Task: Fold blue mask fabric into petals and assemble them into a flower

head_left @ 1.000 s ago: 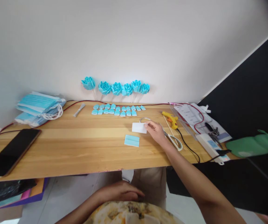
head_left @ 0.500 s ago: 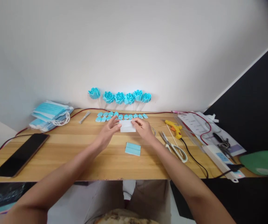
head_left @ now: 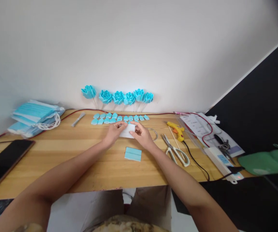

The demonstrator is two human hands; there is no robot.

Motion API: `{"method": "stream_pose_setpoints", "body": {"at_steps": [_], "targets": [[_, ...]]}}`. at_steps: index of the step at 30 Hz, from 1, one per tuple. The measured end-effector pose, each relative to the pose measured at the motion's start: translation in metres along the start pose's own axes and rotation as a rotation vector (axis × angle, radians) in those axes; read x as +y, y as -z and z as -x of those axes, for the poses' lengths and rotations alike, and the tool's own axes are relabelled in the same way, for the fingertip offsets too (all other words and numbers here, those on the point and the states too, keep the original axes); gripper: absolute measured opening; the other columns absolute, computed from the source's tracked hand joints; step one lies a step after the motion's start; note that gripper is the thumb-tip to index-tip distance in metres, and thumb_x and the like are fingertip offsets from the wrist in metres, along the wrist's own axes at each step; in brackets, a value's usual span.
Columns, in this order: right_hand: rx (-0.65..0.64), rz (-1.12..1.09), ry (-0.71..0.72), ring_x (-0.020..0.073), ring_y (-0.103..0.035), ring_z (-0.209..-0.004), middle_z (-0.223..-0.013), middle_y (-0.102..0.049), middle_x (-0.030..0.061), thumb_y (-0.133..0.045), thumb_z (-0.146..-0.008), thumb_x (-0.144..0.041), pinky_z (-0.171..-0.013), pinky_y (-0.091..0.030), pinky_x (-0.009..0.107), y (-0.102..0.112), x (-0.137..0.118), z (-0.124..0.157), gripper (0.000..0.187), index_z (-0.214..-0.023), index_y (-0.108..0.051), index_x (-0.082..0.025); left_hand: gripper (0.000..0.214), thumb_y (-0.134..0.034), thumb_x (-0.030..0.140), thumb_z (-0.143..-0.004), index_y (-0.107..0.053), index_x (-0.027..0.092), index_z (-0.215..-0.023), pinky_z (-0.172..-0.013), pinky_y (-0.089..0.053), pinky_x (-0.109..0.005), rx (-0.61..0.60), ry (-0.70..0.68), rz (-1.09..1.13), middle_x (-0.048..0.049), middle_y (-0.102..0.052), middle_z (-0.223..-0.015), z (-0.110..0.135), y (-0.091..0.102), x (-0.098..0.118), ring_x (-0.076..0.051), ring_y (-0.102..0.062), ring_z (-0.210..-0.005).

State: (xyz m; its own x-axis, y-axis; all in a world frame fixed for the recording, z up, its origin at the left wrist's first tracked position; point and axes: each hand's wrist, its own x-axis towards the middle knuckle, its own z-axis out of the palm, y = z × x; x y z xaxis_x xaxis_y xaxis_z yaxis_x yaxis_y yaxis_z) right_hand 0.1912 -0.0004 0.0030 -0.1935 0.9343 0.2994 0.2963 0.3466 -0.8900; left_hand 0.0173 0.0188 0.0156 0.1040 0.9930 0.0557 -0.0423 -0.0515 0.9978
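Between my two hands, just above the table, is a small white rectangular piece of mask fabric (head_left: 127, 131). My left hand (head_left: 114, 132) pinches its left side between thumb and fingers. On the right edge, my right hand (head_left: 141, 134) grips it with the thumb in front and the fingers behind. A flat light-blue rectangle of mask fabric (head_left: 133, 154) with a crease lies nearer to me. Behind my hands, folded blue petals (head_left: 106, 120) form two rows, a few of them partly hidden by my fingers.
Several blue fabric roses (head_left: 118, 97) on stems lean against the wall. Face masks (head_left: 36, 117) and a phone (head_left: 7, 162) lie left. Rightward are scissors (head_left: 176, 150), a yellow glue gun (head_left: 176, 129), a power strip (head_left: 223, 163) and a green bottle (head_left: 264, 161). A tape ring (head_left: 154, 134) sits beside my right hand.
My left fingers, spread half a second ago, have closed on the white piece's left side. My right fingers have shifted along its edge. The view has turned slightly right.
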Motion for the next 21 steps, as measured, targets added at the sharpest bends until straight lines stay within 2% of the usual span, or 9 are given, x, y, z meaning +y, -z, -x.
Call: {"method": "stream_pose_setpoints", "body": {"at_steps": [3, 6, 9, 12, 16, 21], "targets": [[-0.02, -0.03, -0.019, 0.0125, -0.055, -0.064, -0.073, -0.061, -0.0034, -0.061, -0.083, -0.031, -0.065, -0.046, 0.026, -0.003, 0.005, 0.0, 0.051, -0.133, -0.056, -0.021, 0.032, -0.07, 0.048, -0.073, -0.065, 0.017, -0.076, -0.057, -0.036, -0.023, 0.045, -0.052, -0.01, 0.0023, -0.058, -0.069, -0.002, 0.007, -0.004, -0.012, -0.048, -0.063], [-0.021, -0.042, -0.026, 0.0134, -0.059, -0.068, -0.076, -0.067, -0.0018, -0.062, -0.085, -0.033, -0.07, -0.049, 0.028, 0.001, 0.008, -0.001, 0.051, -0.134, -0.055, -0.022, 0.03, -0.07, 0.046, -0.075, -0.062, 0.017, -0.078, -0.055, -0.039, -0.022, 0.083, -0.021, 0.056, 0.003, -0.057, -0.068, -0.004, 0.011, -0.002, -0.011, -0.049, -0.06], [0.02, -0.068, -0.018, 0.0148, -0.064, -0.075, -0.083, -0.071, 0.0012, -0.058, -0.089, -0.034, -0.074, -0.052, 0.029, 0.009, 0.006, -0.001, 0.048, -0.136, -0.054, -0.024, 0.032, -0.072, 0.046, -0.075, -0.059, 0.017, -0.08, -0.051, -0.046, -0.024, 0.053, 0.02, 0.171, 0.002, -0.058, -0.069, -0.006, 0.012, 0.002, -0.013, -0.055, -0.059], [0.054, -0.002, 0.026, 0.0156, -0.067, -0.083, -0.098, -0.074, 0.0047, -0.055, -0.092, -0.034, -0.079, -0.054, 0.031, 0.016, 0.001, 0.0, 0.045, -0.137, -0.054, -0.026, 0.034, -0.074, 0.048, -0.076, -0.058, 0.018, -0.081, -0.048, -0.049, -0.024, 0.023, 0.019, 0.225, 0.0011, -0.06, -0.069, -0.007, 0.012, 0.004, -0.013, -0.059, -0.057], [0.008, 0.142, 0.131, 0.0176, -0.068, -0.1, -0.114, -0.074, 0.005, -0.054, -0.091, -0.025, -0.087, -0.055, 0.033, 0.018, -0.002, 0.001, 0.038, -0.128, -0.063, -0.027, 0.035, -0.076, 0.047, -0.076, -0.059, 0.017, -0.083, -0.046, -0.049, -0.024, -0.005, 0.022, 0.232, 0.0011, -0.062, -0.067, -0.005, 0.009, 0.005, -0.013, -0.06, -0.053], [-0.011, 0.222, 0.177, 0.0181, -0.067, -0.092, -0.1, -0.074, 0.0037, -0.056, -0.089, -0.025, -0.082, -0.054, 0.032, 0.013, 0.001, 0.002, 0.021, -0.099, -0.074, -0.025, 0.03, -0.074, 0.042, -0.078, -0.059, 0.016, -0.083, -0.045, -0.051, -0.024, -0.06, 0.025, 0.227, 0.0022, -0.062, -0.064, 0.0, 0.006, 0.005, -0.012, -0.06, -0.05]]}}
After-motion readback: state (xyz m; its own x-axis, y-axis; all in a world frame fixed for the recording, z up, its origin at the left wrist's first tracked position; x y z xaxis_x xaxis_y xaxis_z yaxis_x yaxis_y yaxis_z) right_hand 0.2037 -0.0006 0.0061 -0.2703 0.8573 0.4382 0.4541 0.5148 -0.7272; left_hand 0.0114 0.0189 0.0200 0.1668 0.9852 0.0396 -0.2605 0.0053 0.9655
